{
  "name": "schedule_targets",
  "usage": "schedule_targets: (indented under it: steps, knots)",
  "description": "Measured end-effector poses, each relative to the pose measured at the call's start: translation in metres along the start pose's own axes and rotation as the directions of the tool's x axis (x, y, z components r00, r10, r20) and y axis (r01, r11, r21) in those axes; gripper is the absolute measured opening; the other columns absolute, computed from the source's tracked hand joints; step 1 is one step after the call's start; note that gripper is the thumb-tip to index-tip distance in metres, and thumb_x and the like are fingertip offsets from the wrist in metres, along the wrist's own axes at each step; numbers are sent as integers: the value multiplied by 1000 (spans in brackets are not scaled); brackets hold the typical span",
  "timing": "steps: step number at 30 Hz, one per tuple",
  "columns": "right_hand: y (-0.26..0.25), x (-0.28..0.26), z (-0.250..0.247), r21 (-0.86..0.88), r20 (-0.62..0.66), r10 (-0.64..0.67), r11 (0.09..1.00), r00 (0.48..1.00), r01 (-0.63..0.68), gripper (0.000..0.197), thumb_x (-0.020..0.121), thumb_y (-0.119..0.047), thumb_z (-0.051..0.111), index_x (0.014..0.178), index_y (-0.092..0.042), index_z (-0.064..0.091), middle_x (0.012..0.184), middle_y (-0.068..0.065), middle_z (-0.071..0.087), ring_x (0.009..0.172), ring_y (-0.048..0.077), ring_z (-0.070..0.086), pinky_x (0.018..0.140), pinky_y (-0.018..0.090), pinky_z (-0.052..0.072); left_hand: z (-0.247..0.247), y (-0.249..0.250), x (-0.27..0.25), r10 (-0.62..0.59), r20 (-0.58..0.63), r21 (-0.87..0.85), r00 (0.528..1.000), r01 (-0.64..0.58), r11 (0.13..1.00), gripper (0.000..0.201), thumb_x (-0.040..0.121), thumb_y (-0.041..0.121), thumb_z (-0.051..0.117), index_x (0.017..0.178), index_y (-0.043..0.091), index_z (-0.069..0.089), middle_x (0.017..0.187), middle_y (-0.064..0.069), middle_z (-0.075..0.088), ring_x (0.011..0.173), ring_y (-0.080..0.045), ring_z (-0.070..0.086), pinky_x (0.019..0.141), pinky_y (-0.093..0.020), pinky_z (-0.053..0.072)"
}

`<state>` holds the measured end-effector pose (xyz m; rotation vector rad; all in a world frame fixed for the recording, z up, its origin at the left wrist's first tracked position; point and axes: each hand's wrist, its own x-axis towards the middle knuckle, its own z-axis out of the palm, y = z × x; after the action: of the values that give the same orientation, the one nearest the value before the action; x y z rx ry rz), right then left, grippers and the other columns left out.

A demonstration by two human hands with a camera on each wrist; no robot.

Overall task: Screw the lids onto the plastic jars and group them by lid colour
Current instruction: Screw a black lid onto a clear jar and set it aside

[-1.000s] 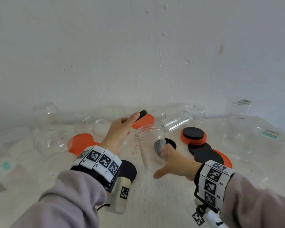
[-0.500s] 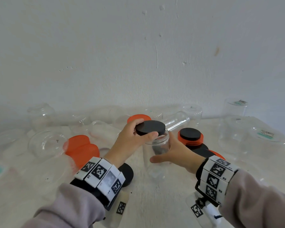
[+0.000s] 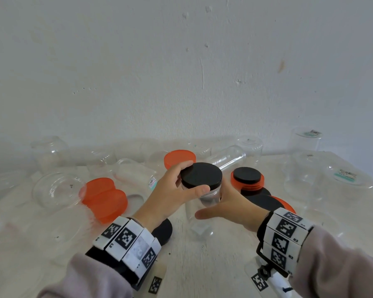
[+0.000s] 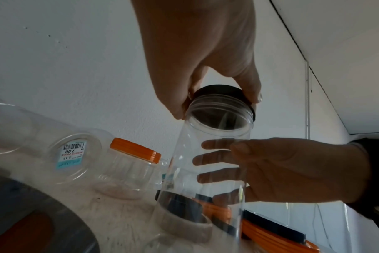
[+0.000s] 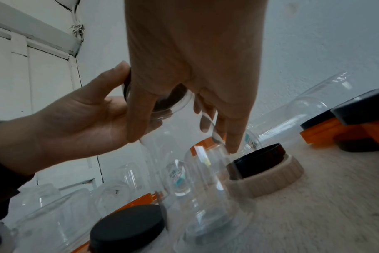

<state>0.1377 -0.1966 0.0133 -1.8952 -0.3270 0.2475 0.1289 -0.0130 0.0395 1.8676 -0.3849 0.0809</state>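
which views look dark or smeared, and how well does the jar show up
Head view: bright and sharp, though the clear jar fades into the pale table. Left wrist view: dim, hands backlit, lower corners smeared. Right wrist view: dim too, blurred along the bottom.

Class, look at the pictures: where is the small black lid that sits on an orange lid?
In the head view the small black lid lies on the orange lid on the table, right of the jar being capped.

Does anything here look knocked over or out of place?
Yes. Several clear jars lie on their sides, such as the one behind the black lid, at. Loose lids sit in mixed stacks: a black lid on an orange one. Nothing looks spilled or broken.
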Motion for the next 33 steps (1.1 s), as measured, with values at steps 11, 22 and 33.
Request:
schedule_targets:
  steps: [11, 22, 33]
  knots:
    - [0, -2, -1, -90, 13, 29, 996, 999, -28, 110, 60, -28, 91, 139, -41, 17, 124, -27, 43, 113, -7, 46, 80, 8, 42, 1, -9, -3, -9, 28, -1, 1000, 9, 1000, 81, 64, 50, 79, 134, 38, 40, 128, 24, 46, 123, 3, 45, 84, 0, 39]
    - [-79, -12, -47, -401, 206, -49, 907, 977, 130, 87, 73, -33, 83, 141, -45, 30, 140, -26, 34, 133, -3, 29, 101, 17, 28, 6, -19, -12, -92, 159, -55, 983, 102, 993, 85, 67, 29, 85, 136, 36, 34, 136, 21, 47, 126, 7, 43, 108, -22, 33]
    - [-133, 23, -23, -874, 396, 280, 408, 875, 265, 89, 78, -32, 76, 147, -48, 22, 136, -12, 29, 130, 14, 31, 104, 39, 38, 14, -28, -11, -92, 93, -78, 991, 100, 992, 85, 72, 16, 83, 141, 28, 35, 137, 14, 50, 127, 1, 44, 102, -18, 35]
